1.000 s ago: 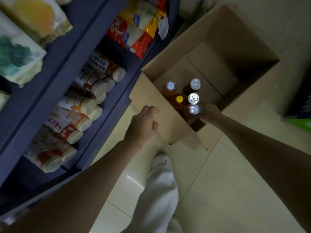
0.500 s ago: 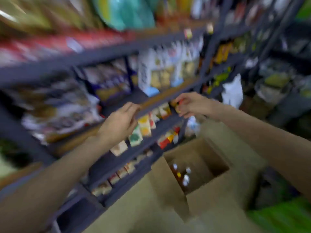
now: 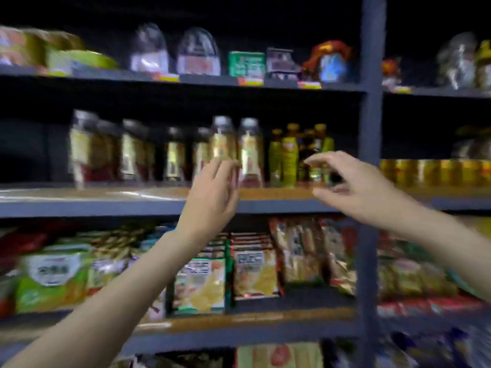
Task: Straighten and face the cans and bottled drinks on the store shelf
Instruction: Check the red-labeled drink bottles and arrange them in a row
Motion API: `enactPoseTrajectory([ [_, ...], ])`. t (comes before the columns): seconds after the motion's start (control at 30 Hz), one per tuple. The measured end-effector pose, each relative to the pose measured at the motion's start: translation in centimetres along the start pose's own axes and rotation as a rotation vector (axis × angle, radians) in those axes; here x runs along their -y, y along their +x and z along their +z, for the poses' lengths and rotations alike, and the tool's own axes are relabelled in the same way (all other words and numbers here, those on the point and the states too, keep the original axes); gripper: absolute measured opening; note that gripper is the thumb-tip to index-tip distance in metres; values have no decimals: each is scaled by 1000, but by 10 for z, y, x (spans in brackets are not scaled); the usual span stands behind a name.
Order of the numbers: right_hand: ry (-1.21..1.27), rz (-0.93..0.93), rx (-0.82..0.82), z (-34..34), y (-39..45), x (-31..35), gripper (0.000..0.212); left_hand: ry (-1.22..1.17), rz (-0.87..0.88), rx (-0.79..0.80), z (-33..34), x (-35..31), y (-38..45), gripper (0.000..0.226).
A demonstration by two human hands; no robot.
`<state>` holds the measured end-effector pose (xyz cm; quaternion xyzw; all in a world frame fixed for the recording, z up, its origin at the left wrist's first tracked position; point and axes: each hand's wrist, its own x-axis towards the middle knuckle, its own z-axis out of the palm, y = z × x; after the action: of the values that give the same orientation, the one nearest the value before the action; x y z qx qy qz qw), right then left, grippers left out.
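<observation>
Up from the box your hands have come, left hand (image 3: 212, 189) spread loose by the bottles (image 3: 233, 147), right hand (image 3: 353, 187) half curled, holding nothing, near green bottles (image 3: 289, 155).

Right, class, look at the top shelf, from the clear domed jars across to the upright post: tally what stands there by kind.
Clear domed jars: 2
Green box: 1
Dark box: 1
Red and blue packet: 1
Total: 5
</observation>
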<state>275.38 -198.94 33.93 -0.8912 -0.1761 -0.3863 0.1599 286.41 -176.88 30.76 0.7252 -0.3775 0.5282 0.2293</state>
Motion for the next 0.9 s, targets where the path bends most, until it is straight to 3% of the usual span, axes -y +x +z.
enactPoseTrajectory([
  [0.27, 20, -71, 59, 116, 102, 100, 48, 393, -131, 54, -95, 167, -13, 43],
  [0.4, -44, -8, 141, 150, 156, 117, 55, 532, -56, 51, -109, 215, -16, 51],
  [0.57, -69, -9, 177, 192, 221, 122, 62, 616, -80, 48, -108, 248, -1, 50],
  [0.73, -95, 98, 180, 230, 283, 112, 86, 577, -160, 44, -85, 262, -11, 45],
  [0.9, -3, 277, 42, 261, 322, 111, 109, 575, -148, -8, -82, 268, -11, 44],
])
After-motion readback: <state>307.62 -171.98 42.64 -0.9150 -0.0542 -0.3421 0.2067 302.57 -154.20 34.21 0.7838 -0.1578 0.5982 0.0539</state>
